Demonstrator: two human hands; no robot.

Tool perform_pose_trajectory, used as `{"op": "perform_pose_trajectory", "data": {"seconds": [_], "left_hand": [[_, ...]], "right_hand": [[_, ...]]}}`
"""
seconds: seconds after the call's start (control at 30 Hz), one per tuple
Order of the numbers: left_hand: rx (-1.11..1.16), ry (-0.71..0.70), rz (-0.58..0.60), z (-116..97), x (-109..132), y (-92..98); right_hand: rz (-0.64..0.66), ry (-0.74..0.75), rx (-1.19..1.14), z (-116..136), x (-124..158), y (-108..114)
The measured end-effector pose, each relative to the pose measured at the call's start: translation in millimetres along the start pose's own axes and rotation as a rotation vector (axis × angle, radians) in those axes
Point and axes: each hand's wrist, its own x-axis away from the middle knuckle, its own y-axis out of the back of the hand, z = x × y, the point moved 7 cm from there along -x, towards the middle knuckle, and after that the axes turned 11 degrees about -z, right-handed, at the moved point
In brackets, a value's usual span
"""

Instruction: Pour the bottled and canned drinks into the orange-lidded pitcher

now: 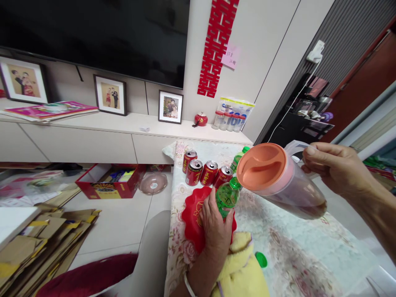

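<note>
My right hand [331, 167] grips the handle of a clear plastic pitcher [297, 198] with an orange lid [262, 167]. The pitcher is tilted toward the left, with brown liquid along its lower side. Its lid end is close to the mouth of a green plastic bottle [227, 198]; whether liquid flows I cannot tell. My left hand [215, 222] is wrapped round that bottle, over a red scalloped tray [192, 210]. A green bottle cap [261, 260] lies on the table to the right of a yellow cloth [244, 272].
Several red drink cans [210, 173] stand behind the tray, and another green bottle [239, 159] stands beside them. The flowered tablecloth [309, 243] covers the table. Beyond are a white cabinet [154, 144], glass jars [227, 121] and framed photos. Flattened cardboard [52, 235] lies on the floor at left.
</note>
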Motion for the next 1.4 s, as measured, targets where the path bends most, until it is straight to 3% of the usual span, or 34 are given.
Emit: {"op": "perform_pose_trajectory", "data": {"seconds": [0.27,1.4], "left_hand": [[0.008,0.001,-0.001,0.5,-1.1,0.2],[0.020,0.006,-0.013,2.0,-0.7,0.0]], "right_hand": [[-0.005,-0.005,-0.027,0.0,1.2,-2.8],[0.002,-0.111,-0.297,-47.1,4.0,-4.5]]}}
